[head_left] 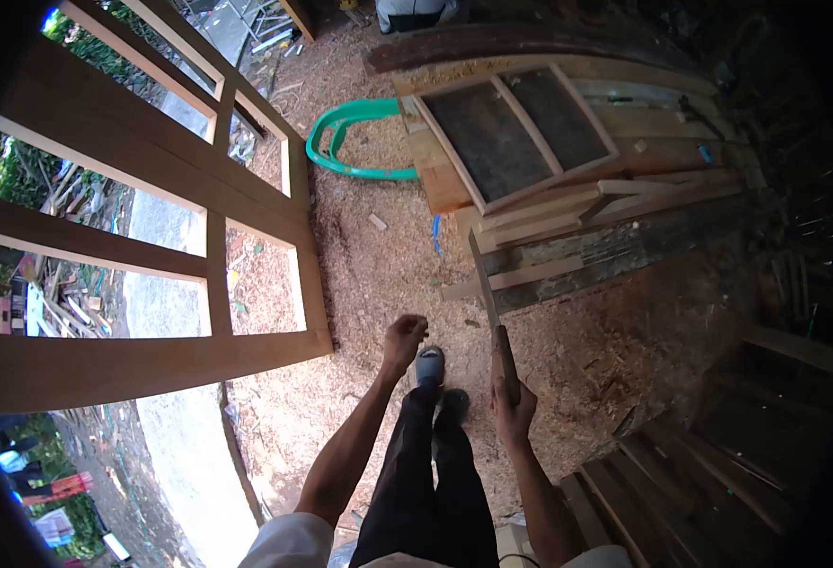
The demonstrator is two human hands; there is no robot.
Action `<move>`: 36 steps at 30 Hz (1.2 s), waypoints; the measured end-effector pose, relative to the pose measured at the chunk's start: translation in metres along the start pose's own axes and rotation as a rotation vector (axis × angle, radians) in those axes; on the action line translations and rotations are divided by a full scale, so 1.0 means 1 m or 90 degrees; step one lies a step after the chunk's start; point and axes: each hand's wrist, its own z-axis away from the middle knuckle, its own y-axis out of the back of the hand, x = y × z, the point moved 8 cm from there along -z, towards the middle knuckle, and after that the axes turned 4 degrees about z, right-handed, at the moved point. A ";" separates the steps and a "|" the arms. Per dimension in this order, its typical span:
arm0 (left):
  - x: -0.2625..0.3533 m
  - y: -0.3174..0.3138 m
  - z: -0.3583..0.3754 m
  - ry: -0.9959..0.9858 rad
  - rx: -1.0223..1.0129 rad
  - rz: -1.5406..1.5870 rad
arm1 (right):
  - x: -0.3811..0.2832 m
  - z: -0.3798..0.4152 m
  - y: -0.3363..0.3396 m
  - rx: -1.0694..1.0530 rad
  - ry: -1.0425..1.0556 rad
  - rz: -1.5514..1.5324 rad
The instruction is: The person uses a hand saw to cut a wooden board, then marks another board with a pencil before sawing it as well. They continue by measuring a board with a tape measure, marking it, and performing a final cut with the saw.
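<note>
My right hand (514,409) is wrapped round the dark handle of a long tool with a narrow metal blade (485,279), which looks like a handsaw. Its blade points away from me, and the tip shows in front of the ends of some wooden strips. To the left, my left hand (405,343) hangs above the floor with its fingers curled inward; whether anything small is between them cannot be made out. Beyond the blade tip, a two-panel wooden frame (527,139) lies on stacked boards.
A large wooden window or door frame (142,364) stands at the left. Wood shavings cover the floor (369,275). A green plastic hoop-shaped object (364,173) lies beside the boards. Dark planks (663,492) are at lower right. Part of a person (412,11) shows at the top.
</note>
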 end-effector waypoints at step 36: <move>-0.019 -0.028 -0.093 0.028 -0.096 0.134 | 0.108 0.003 -0.074 0.015 0.051 0.078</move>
